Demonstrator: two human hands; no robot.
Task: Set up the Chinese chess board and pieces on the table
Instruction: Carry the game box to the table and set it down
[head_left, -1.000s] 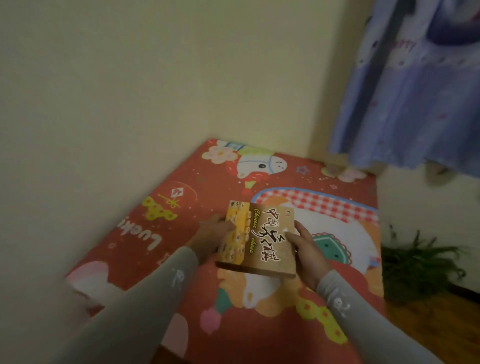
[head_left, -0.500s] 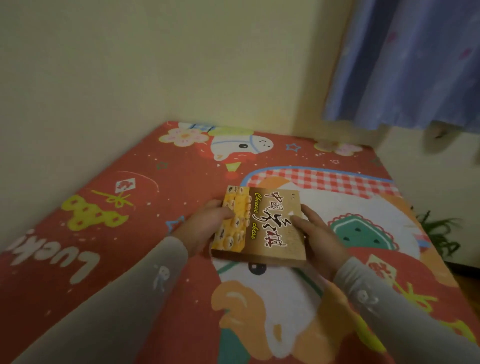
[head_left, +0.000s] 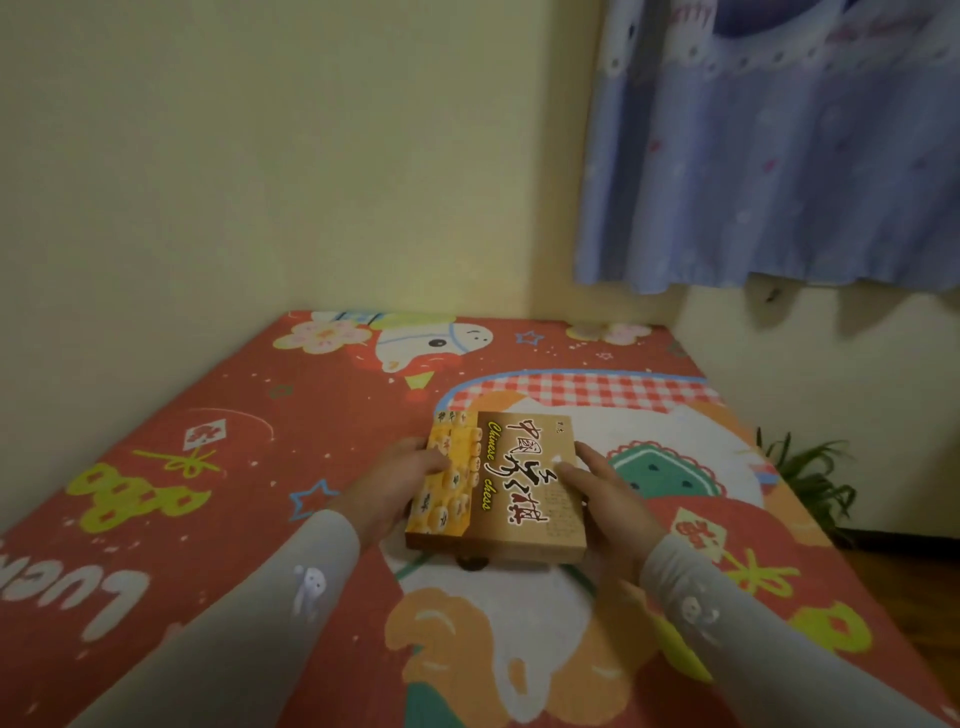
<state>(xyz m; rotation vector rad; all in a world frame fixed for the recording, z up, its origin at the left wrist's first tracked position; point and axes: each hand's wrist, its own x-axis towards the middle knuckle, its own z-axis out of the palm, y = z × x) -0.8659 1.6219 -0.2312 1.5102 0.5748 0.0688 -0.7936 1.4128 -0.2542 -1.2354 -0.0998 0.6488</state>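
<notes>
A flat brown and yellow Chinese chess box (head_left: 511, 480) with printed lettering sits at the middle of the table, held between both hands. My left hand (head_left: 397, 483) grips its left edge, thumb lying on the yellow part of the lid. My right hand (head_left: 608, 493) grips the right edge, thumb on the brown lid. The box is closed; board and pieces are hidden inside. It rests low over the red cartoon-print tablecloth (head_left: 218, 499).
The table stands in a corner, with a pale yellow wall (head_left: 260, 182) along its left and far sides. A blue curtain (head_left: 779, 156) hangs at the upper right. A green plant (head_left: 810, 473) stands on the floor beyond the table's right edge.
The box has come down and forward to the table's middle, still held in both hands. The view has shifted closer over the table.
</notes>
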